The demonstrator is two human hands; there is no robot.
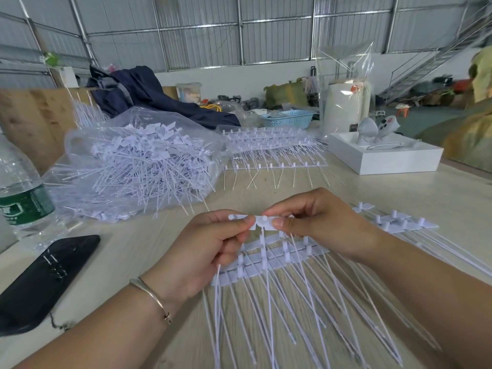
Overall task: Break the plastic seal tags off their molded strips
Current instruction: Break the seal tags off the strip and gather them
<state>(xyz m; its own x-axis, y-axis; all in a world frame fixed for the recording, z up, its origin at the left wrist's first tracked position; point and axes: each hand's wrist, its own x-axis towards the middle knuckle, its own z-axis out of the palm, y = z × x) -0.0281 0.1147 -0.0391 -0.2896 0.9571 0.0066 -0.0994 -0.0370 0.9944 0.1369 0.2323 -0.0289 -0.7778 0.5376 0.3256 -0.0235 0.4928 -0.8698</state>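
Strip: I see it held up over the bench, betw. both hands; thin white plastic, light, prob. brittle at the joints.
Left hand: pinches end tag.
Right hand: pinches next tag; I'd grip flat plates, not tails.
Bag of loose tags: bench, far left.

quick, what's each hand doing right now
Left hand: pinching the left end of a tag strip.
Right hand: pinching the same strip just right of the left hand's grip.
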